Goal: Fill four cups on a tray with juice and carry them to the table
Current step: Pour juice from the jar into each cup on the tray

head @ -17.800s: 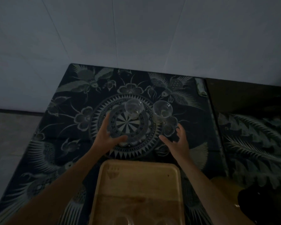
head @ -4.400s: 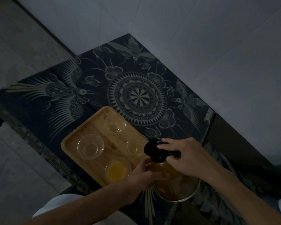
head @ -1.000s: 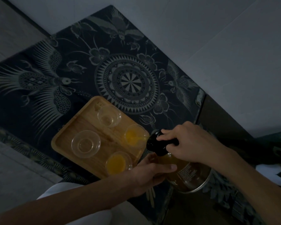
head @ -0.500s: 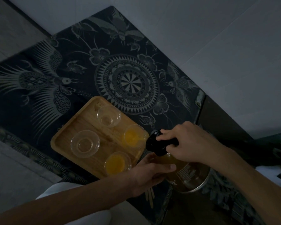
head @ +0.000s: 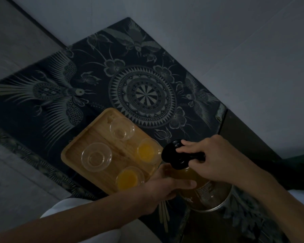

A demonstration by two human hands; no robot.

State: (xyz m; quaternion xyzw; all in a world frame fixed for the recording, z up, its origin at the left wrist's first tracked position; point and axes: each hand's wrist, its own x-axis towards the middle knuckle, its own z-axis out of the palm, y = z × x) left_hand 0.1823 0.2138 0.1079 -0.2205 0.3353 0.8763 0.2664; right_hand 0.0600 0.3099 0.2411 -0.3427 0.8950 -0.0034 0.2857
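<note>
A wooden tray [head: 77,148] lies on a dark patterned cloth and carries several clear cups. The near cup [head: 129,178] and the right cup [head: 146,151] hold orange juice. The far cup [head: 122,131] and the left cup [head: 96,156] are empty. A large juice jug [head: 205,192] with a black lid and handle [head: 175,156] is tilted toward the right cup. My right hand [head: 211,156] grips the black handle. My left hand [head: 165,188] supports the jug's body from below.
The patterned cloth [head: 142,95] covers a low table set against a pale tiled wall. A bare dark surface [head: 244,137] adjoins it on the right. Grey floor lies to the left. A white garment shows at the bottom.
The right cup holds a little more juice than a second ago. Both hands and the jug have stayed nearly in place.
</note>
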